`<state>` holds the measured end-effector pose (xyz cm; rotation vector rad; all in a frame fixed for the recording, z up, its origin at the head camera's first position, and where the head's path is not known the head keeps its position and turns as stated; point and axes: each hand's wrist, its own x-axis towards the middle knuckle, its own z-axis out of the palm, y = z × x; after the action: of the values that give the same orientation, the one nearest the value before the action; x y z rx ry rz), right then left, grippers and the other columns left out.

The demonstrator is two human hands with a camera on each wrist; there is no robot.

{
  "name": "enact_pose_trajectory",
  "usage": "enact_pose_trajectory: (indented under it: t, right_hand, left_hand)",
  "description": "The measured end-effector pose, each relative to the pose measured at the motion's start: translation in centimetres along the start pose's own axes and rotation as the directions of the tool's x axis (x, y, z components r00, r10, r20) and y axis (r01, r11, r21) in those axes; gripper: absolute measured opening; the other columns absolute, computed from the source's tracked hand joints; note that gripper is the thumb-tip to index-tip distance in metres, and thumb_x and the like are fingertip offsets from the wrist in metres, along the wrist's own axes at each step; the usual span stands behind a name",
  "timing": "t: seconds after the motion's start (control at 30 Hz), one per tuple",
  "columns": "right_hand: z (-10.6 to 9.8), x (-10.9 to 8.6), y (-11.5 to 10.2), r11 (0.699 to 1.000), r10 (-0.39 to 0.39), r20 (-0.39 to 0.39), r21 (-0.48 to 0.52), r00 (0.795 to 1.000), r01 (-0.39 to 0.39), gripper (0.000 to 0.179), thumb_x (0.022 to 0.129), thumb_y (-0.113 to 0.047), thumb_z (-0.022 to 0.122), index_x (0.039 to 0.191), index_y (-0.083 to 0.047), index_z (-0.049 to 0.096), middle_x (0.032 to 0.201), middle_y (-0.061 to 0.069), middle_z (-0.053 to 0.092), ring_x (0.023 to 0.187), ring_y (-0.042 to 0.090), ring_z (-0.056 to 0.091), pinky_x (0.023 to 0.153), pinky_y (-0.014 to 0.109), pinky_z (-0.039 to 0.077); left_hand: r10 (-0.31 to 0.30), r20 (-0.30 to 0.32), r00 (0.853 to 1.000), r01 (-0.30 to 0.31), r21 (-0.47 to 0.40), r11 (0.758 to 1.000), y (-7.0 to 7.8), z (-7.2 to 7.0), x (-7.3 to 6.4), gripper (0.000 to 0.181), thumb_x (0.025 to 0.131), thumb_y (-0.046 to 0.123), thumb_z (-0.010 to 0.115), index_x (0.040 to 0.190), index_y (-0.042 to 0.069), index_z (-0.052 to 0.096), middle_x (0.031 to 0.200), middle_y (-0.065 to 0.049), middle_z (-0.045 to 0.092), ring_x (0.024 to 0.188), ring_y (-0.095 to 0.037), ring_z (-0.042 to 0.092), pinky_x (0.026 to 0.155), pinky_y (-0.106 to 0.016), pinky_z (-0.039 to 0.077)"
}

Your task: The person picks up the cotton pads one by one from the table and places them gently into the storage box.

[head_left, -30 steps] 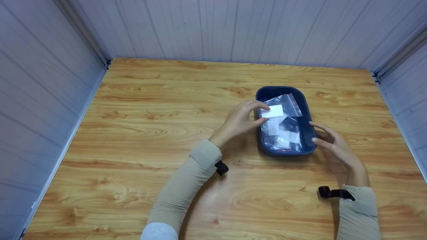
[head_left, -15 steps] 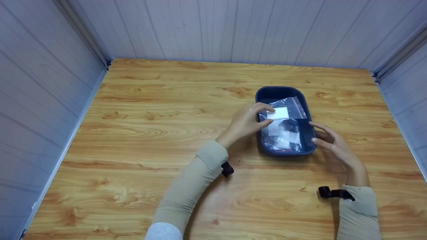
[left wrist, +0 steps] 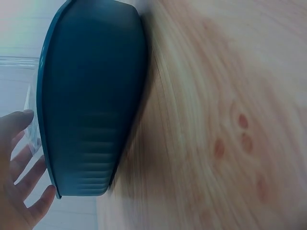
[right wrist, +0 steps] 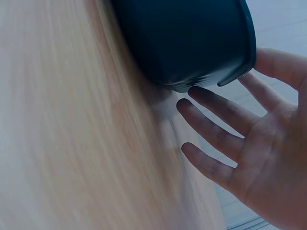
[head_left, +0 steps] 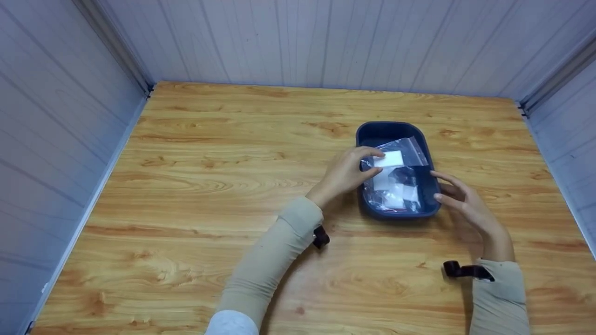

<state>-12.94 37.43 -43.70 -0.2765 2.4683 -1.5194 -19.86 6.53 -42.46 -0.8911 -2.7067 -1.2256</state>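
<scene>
A dark blue plastic bin (head_left: pixel 427 184) stands on the wooden table, holding clear zip-lock bags with white pieces inside. Over its left side, my left hand (head_left: pixel 347 172) pinches the upper zip-lock bag (head_left: pixel 412 151) near its white piece (head_left: pixel 390 158). In the left wrist view, part of this bag (left wrist: pixel 32 125) shows above the rim beside my thumb. More bagged white pieces (head_left: pixel 395 195) lie at the near end of the bin. My right hand (head_left: pixel 470 204) touches the right rim with its fingertips; its other fingers (right wrist: pixel 211 129) are spread beside the bin wall.
Pale panelled walls (head_left: pixel 298 42) rise behind and on both sides of the wood-grain table (head_left: pixel 209 186). Black wrist cameras stick out from both sleeves, the left one (head_left: pixel 321 238) and the right one (head_left: pixel 451 269).
My left hand has shifted slightly right and toward me, and the upper zip-lock bag has moved with it deeper over the bin. My right hand has stayed at the rim.
</scene>
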Motion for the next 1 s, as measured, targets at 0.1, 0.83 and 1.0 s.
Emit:
enact_pose_trajectory:
  t: [0.1,0.83,1.0]
  right_hand:
    - [0.0,0.0,0.0,1.0,-0.008,-0.003,-0.003,1.0,0.008,0.054,0.102,-0.018,0.057,0.152,-0.012,0.039,0.154,0.023,0.034,0.126,0.003,0.046,0.091,0.015,0.044]
    - [0.0,-0.1,0.0,0.999,-0.038,0.001,-0.027,0.999,0.038,0.053,0.102,-0.016,0.056,0.152,-0.01,0.039,0.156,0.018,0.033,0.126,0.0,0.044,0.092,0.013,0.042]
    - [0.0,-0.1,0.1,0.999,-0.04,-0.001,-0.033,0.999,0.04,0.053,0.102,-0.016,0.057,0.152,-0.011,0.039,0.156,0.016,0.033,0.126,0.001,0.045,0.093,0.012,0.041]
  left_hand:
    - [0.007,0.002,1.0,-0.007,0.007,1.0,0.0,0.1,0.1,0.034,0.093,0.029,0.071,0.125,0.018,0.068,0.126,0.006,0.066,0.12,-0.009,0.056,0.101,-0.02,0.039]
    - [0.035,-0.017,0.999,-0.036,-0.013,0.999,0.4,0.1,-0.7,0.031,0.094,0.028,0.07,0.123,0.018,0.069,0.133,0.002,0.062,0.124,-0.011,0.055,0.103,-0.022,0.04]
    - [0.072,-0.051,0.996,-0.073,-0.012,0.997,0.9,-0.4,-1.1,0.03,0.094,0.027,0.07,0.122,0.017,0.069,0.13,0.003,0.064,0.122,-0.01,0.055,0.102,-0.02,0.039]
